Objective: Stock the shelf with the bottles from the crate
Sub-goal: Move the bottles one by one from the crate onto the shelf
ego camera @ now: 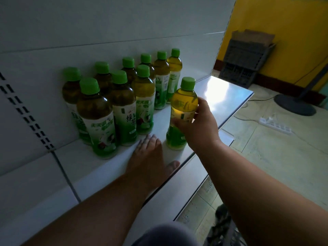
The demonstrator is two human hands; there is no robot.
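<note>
Shelf: 9 green-capped bottles stocked at back. Bottle 10 upright near front edge, grasped by right hand. Left hand flat, released. Crate contents unseen.

one bottle stands right of grouped bottles.
</note>
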